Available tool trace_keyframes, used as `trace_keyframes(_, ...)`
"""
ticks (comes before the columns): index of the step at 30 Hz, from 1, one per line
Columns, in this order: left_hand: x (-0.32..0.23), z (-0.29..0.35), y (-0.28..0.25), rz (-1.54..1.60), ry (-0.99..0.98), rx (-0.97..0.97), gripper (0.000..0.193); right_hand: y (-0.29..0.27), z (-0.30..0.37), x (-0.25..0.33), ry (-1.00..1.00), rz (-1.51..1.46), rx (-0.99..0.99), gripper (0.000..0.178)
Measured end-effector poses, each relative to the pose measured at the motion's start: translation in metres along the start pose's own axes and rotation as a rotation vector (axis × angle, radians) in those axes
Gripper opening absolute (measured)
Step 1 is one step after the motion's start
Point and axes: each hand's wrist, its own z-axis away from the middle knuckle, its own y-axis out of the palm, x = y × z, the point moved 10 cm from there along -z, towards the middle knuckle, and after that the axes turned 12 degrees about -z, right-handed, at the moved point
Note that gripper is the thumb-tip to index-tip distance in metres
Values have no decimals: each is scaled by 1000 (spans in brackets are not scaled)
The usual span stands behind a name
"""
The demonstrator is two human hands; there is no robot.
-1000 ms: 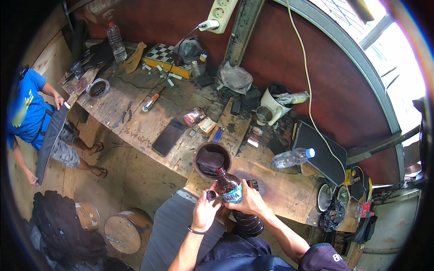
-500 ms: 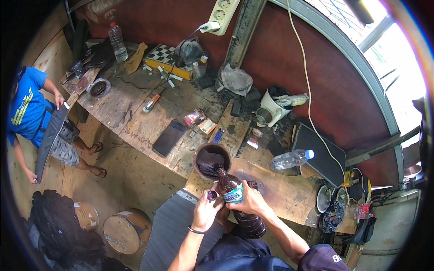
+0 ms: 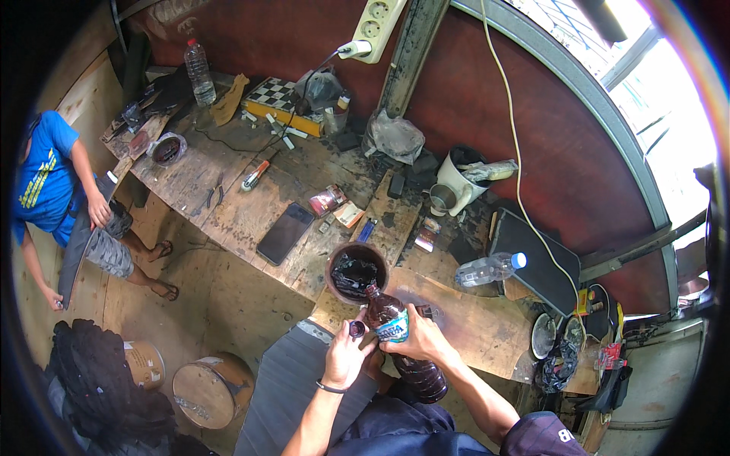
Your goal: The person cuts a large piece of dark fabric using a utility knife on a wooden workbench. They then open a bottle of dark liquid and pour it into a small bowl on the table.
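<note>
A large dark brown plastic bottle [image 3: 385, 310] with a blue and white label lies tilted, its mouth over the near rim of a round brown bowl [image 3: 331, 266]. Glossy dark liquid [image 3: 356, 271] lies in the bowl. My right hand [image 3: 423, 336] is wrapped round the bottle at its label. A small dark cap [image 3: 356, 328] is pinched in my left hand [image 3: 347, 360], whose fingers also reach the bottle's side. The lower part of the bottle hangs past the table edge, near my lap.
On the wooden table [image 3: 228, 194] lie a phone [image 3: 285, 233], a cutter knife [image 3: 255, 175], pliers [image 3: 215, 191] and a clear bottle [image 3: 490, 269]. A white pitcher [image 3: 461, 178] stands behind. At left, another person [image 3: 49, 167] holds a long dark sheet [image 3: 80, 243].
The liquid surface in the bowl looks more rippled and shiny. My hands and the bottle have hardly moved. The other person's upper hand has moved down the dark sheet.
</note>
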Motion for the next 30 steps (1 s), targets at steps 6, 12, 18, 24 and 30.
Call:
trace_keyframes(6, 0, -1, -2, -31, 15, 21, 67, -2, 2, 4, -53, 21, -54, 108)
trace_keyframes(12, 0, -7, -8, -42, 0, 19, 48, -3, 5, 11, -87, -71, -99, 105)
trace_keyframes(18, -11, -5, 0, -47, 59, 67, 48, -4, 7, 16, -122, -126, -125, 103)
trace_keyframes(24, -9, -5, 0, -24, 68, 107, 56, -3, 8, 13, -109, -149, -111, 103)
trace_keyframes(30, 0, -10, -7, -16, 36, 82, 45, -4, 7, 9, -98, -136, -112, 105)
